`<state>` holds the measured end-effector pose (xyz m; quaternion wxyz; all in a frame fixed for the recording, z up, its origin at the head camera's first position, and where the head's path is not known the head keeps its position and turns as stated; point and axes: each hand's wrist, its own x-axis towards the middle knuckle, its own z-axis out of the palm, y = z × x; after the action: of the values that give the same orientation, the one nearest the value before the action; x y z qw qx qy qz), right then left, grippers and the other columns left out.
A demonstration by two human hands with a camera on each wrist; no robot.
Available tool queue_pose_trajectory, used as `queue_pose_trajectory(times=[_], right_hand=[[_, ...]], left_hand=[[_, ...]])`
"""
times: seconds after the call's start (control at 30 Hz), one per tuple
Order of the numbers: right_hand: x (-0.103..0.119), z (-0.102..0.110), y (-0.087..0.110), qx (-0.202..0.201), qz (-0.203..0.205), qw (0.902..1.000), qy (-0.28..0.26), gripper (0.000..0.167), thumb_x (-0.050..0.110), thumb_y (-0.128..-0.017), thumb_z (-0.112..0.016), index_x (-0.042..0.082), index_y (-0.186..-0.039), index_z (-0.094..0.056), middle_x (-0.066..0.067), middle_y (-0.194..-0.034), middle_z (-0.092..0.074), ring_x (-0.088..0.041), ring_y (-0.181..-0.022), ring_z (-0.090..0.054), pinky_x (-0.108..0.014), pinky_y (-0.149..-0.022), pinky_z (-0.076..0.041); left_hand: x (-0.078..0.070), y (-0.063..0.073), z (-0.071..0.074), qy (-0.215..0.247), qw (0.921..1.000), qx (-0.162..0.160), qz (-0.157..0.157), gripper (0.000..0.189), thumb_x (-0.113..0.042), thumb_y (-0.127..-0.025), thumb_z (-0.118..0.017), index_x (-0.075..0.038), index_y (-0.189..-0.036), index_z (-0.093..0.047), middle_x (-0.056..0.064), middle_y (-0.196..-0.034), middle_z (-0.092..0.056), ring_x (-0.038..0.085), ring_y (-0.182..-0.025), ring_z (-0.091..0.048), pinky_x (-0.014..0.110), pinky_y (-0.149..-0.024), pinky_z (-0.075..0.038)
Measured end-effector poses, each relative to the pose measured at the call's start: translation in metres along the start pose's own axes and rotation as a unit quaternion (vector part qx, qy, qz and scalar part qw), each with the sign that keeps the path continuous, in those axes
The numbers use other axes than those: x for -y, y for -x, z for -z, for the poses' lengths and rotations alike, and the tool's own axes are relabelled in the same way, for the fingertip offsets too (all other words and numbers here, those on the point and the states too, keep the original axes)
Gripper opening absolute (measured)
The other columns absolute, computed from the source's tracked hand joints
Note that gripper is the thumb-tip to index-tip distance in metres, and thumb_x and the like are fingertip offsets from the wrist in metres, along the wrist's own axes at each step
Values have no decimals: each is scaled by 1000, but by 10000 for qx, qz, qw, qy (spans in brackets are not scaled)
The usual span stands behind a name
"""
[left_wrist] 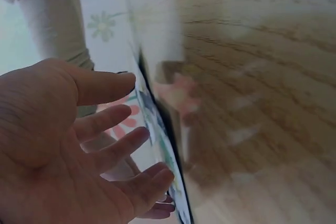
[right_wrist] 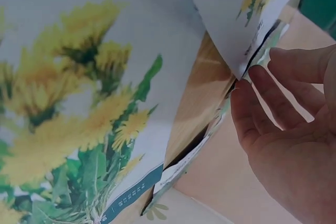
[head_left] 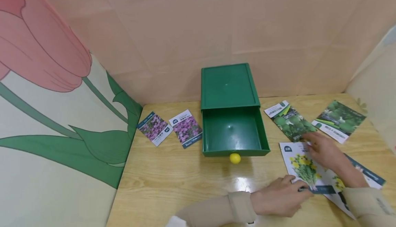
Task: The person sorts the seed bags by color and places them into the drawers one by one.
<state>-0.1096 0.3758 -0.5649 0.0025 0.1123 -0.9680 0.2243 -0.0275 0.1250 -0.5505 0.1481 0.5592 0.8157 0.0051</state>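
Note:
A white packet with yellow flowers [head_left: 301, 168] lies at the right front of the table, between both hands. My left hand [head_left: 281, 196] is at its lower edge, fingers loosely bent and spread. In the left wrist view the fingertips [left_wrist: 142, 135] come right up to the packet's thin edge [left_wrist: 165, 145]. At the packet's top right corner is my right hand [head_left: 326, 151]. Seen from the right wrist, its fingertips meet the corner of that packet [right_wrist: 226, 24], thumb apart from them. A second yellow-flower packet [right_wrist: 84, 87] fills the left of that view.
A green box [head_left: 229, 86] has its drawer [head_left: 230, 134] pulled out, with a yellow knob [head_left: 235, 158]. Two purple-flower packets [head_left: 154, 129] lie left of it. To the right are two green-leaf packets [head_left: 343, 117]. Another blue-banded packet [head_left: 368, 172] shows beside the right forearm.

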Motion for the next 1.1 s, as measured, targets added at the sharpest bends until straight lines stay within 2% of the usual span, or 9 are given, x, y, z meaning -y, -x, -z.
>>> queue_pose_trajectory(times=[0.17, 0.27, 0.4, 0.6, 0.73, 0.83, 0.9, 1.03, 1.1], right_hand=[[-1, -4, -1, -64, 28, 9999, 138, 38, -3, -93, -70, -11, -130, -64, -37, -124, -64, -52, -103, -67, -65, -78, -58], [0, -4, -2, -107, 58, 9998, 144, 37, -4, -93, -70, -11, -129, -65, -36, -122, -65, -52, -103, -67, -65, -79, -57], [-1, -5, -3, -19, 22, 9999, 117, 36, -3, -94, -68, -12, -129, -64, -37, -122, -64, -54, -106, -65, -67, -81, -56], [-9, -4, -6, 6, 268, 9996, 92, 28, -4, -93, -70, -10, -121, -70, -32, -115, -70, -51, -102, -68, -65, -80, -57], [-18, -2, -9, 44, 408, 9992, 33, 19, -4, -95, -71, -5, -113, -76, -24, -109, -74, -45, -99, -71, -53, -77, -59], [-25, -1, -10, 241, 248, 9993, -136, 15, -1, -99, -70, -2, -112, -77, -18, -107, -75, -33, -94, -72, -39, -73, -57], [-29, -1, -9, 345, 113, 9989, -305, 13, 1, -102, -68, -1, -112, -77, -15, -105, -76, -17, -91, -71, -31, -70, -55], [-37, 2, -5, 433, -36, 9967, -686, 14, 3, -105, -65, 2, -112, -78, -13, -105, -77, 9, -86, -57, -22, -66, -49], [-41, 5, -3, 566, -152, 9945, -866, 17, 7, -108, -62, 3, -115, -77, -14, -109, -76, 16, -87, -52, -20, -68, -47]], left_hand=[[0, -2, -4, -301, 9993, -170, 147, 53, -41, -110, -57, -38, -160, -42, -16, -159, -42, 9, -136, -43, 19, -106, -43], [1, -2, -7, -508, 9980, -354, 135, 48, -37, -107, -62, -37, -154, -49, -14, -154, -47, 9, -130, -46, 17, -98, -45], [2, -3, -11, -742, 9959, -503, 145, 41, -37, -106, -65, -37, -146, -54, -14, -153, -48, 9, -126, -48, 17, -95, -45], [2, -2, -14, -983, 9931, -612, 203, 40, -38, -105, -65, -40, -144, -57, -15, -155, -47, 8, -127, -48, 16, -93, -45], [5, 0, -15, -1143, 9910, -658, 233, 46, -39, -102, -68, -41, -147, -56, -15, -158, -46, 9, -133, -47, 16, -96, -45], [6, -2, -15, -1162, 9912, -577, 267, 48, -41, -103, -68, -44, -149, -55, -17, -159, -45, 8, -136, -46, 17, -100, -45], [7, -4, -15, -1056, 9929, -471, 282, 48, -42, -104, -66, -45, -150, -54, -19, -160, -44, 6, -139, -44, 17, -104, -44], [8, -5, -16, -858, 9947, -454, 328, 46, -43, -106, -61, -45, -152, -53, -19, -162, -43, 6, -142, -42, 19, -109, -42], [10, -5, -17, -675, 9953, -547, 433, 45, -44, -108, -58, -44, -152, -53, -17, -164, -40, 9, -145, -40, 21, -115, -40]])
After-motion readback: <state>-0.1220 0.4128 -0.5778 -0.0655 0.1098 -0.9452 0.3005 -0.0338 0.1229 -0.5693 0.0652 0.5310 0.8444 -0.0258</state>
